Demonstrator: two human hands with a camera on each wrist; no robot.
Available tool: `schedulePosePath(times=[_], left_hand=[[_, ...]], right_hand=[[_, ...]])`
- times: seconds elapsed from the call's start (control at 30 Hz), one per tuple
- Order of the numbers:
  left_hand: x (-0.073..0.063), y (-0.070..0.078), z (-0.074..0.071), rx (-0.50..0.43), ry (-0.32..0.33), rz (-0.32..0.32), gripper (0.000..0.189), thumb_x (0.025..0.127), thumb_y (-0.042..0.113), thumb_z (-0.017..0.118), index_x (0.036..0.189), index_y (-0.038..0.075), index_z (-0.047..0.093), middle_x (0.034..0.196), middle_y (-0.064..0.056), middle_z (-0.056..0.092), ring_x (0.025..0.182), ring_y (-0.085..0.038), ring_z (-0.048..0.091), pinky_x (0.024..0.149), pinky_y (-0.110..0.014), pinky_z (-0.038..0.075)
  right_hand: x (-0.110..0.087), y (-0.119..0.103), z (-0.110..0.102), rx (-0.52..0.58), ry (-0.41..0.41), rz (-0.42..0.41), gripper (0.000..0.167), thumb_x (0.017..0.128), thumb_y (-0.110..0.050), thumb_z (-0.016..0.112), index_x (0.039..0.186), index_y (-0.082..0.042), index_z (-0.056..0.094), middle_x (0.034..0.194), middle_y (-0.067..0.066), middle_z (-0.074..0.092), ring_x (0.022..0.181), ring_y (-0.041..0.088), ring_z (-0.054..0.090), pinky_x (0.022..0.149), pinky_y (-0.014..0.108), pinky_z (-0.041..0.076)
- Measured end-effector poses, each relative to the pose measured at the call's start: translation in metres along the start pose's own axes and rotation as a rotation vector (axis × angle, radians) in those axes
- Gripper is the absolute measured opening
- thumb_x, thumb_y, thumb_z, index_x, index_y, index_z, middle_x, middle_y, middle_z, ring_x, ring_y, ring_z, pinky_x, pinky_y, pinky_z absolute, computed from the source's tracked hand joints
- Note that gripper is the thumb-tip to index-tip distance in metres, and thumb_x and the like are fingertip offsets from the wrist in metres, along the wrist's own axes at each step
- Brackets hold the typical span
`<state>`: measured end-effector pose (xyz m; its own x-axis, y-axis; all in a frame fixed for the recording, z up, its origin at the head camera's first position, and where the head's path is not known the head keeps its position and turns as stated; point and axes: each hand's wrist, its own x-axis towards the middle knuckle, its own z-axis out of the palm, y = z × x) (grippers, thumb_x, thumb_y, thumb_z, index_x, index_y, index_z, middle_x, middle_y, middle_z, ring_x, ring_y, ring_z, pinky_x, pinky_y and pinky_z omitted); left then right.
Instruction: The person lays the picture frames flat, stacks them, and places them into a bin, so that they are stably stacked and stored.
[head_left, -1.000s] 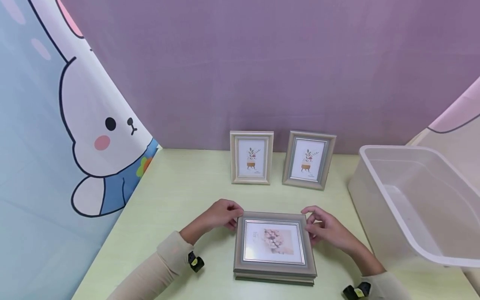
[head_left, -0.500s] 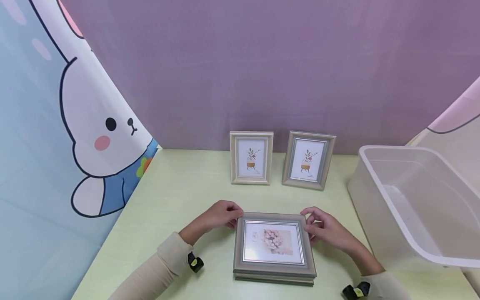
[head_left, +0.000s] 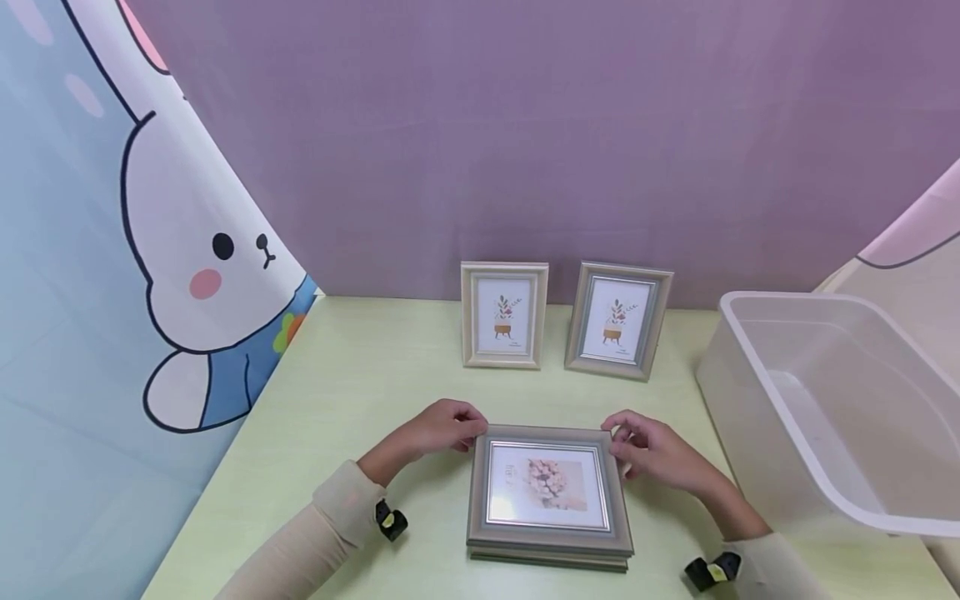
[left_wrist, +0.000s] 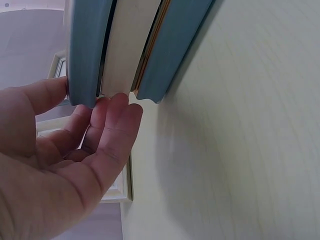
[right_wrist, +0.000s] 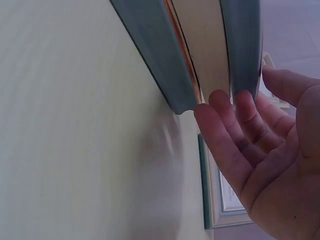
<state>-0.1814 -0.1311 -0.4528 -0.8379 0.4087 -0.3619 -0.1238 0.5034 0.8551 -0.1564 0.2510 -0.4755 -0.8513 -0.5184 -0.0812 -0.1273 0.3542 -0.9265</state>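
A stack of picture frames (head_left: 546, 533) lies flat on the pale table, its top frame showing a pink flower print. Both wrist views show its edge as a cream frame (left_wrist: 131, 47) between blue-grey ones. My left hand (head_left: 438, 429) holds the stack's far left corner, thumb at the top frame (left_wrist: 85, 55) and fingertips against the edge. At the far right corner my right hand (head_left: 656, 450) does likewise, its thumb (right_wrist: 280, 80) at the top frame and fingertips along the layered edge. Fingers of both hands are partly hidden in the head view.
Behind the stack stand two picture frames with plant prints, a cream one (head_left: 468, 321) and a grey one (head_left: 576, 333). An open white plastic bin (head_left: 765, 400) is at the right. A purple cloth (head_left: 487, 142) hangs behind the table (head_left: 322, 433).
My right hand has shifted slightly at the corner, its wrist turning a little. My left hand and the stack of picture frames stay in place.
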Motion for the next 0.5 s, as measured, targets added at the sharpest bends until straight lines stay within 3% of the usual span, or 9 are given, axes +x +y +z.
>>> schedulePosePath(times=[0.3,0.5], left_hand=[[0.006,0.005,-0.01,-0.021,0.019,0.017,0.031,0.103,0.025,0.06,0.122,0.001,0.066,0.11,-0.009,0.068,0.098,-0.023,0.069,0.087,-0.041,0.062],[0.014,0.014,-0.023,-0.008,0.083,0.02,0.032,0.103,0.023,0.059,0.127,0.002,0.064,0.118,-0.015,0.066,0.104,-0.027,0.068,0.09,-0.038,0.061]], right_hand=[[0.011,-0.014,-0.011,-0.117,0.087,0.001,0.03,0.1,-0.01,0.063,0.126,0.004,0.058,0.098,0.016,0.063,0.08,0.018,0.067,0.065,0.036,0.063],[0.023,-0.024,-0.02,-0.152,0.122,-0.045,0.029,0.101,-0.009,0.062,0.127,0.004,0.059,0.101,0.024,0.064,0.084,0.018,0.067,0.066,0.035,0.064]])
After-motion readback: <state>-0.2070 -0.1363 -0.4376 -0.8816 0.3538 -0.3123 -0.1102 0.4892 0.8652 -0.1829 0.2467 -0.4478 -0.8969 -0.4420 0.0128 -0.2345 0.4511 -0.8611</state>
